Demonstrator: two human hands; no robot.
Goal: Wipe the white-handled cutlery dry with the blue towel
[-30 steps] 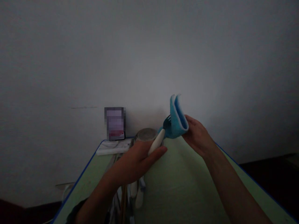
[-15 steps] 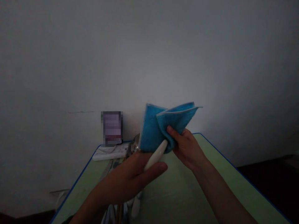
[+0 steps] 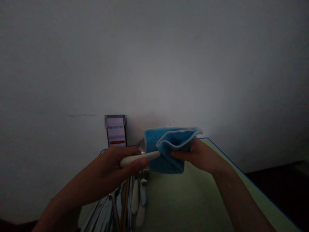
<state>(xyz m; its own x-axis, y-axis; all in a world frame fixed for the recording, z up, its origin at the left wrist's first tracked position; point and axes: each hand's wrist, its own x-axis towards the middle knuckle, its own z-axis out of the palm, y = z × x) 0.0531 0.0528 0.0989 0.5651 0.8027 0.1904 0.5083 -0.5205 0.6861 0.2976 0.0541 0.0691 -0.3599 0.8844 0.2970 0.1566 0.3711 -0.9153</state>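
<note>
My left hand (image 3: 120,162) grips a utensil by its white handle (image 3: 135,158), which points to the right. The far end of that utensil is hidden in the folds of a blue cloth (image 3: 166,158) with pale edging. My right hand (image 3: 200,154) is closed around the cloth's right side, thumb in front, and bunches it about the utensil. Just behind my left fingertips shows a shiny rounded metal piece (image 3: 141,146); I cannot tell whether it belongs to another utensil.
Several pieces of metal cutlery (image 3: 103,211), brown chopsticks (image 3: 125,206) and white-handled utensils (image 3: 140,214) lie on the left of the green table (image 3: 193,199). A phone (image 3: 116,135) leans against the grey wall (image 3: 154,64) at the back.
The cloth and both hands have come lower. My left hand has shifted left, and the white handle has turned from slanted to nearly level. More cutlery shows below.
</note>
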